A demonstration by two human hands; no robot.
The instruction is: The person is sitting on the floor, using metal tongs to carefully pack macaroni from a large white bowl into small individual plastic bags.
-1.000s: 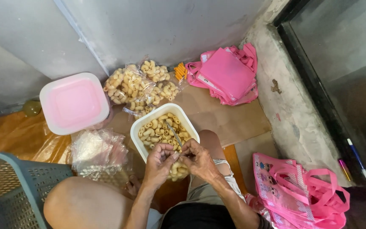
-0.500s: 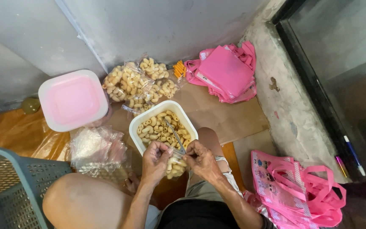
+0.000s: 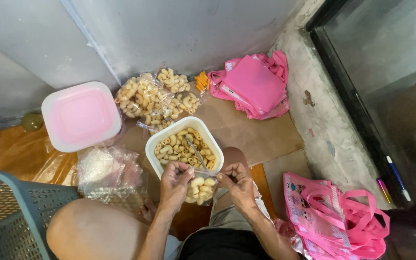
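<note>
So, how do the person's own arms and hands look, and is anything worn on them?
Both forearms are bare, with no sleeves reaching them. The left hand and the right hand are bare too: no gloves, and no ring, watch or bracelet that I can make out. The fingernails look short and unpainted.

Both hands — left hand (image 3: 175, 180), right hand (image 3: 237, 181) — pinch a small snack bag (image 3: 200, 188) over the white tub (image 3: 162, 144) on the floor (image 3: 261, 132).

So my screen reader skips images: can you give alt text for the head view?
Both hands, left and right, pinch the top of a small clear bag of curled snacks, above a white tub of more. Filled bags lie by the wall.
</note>
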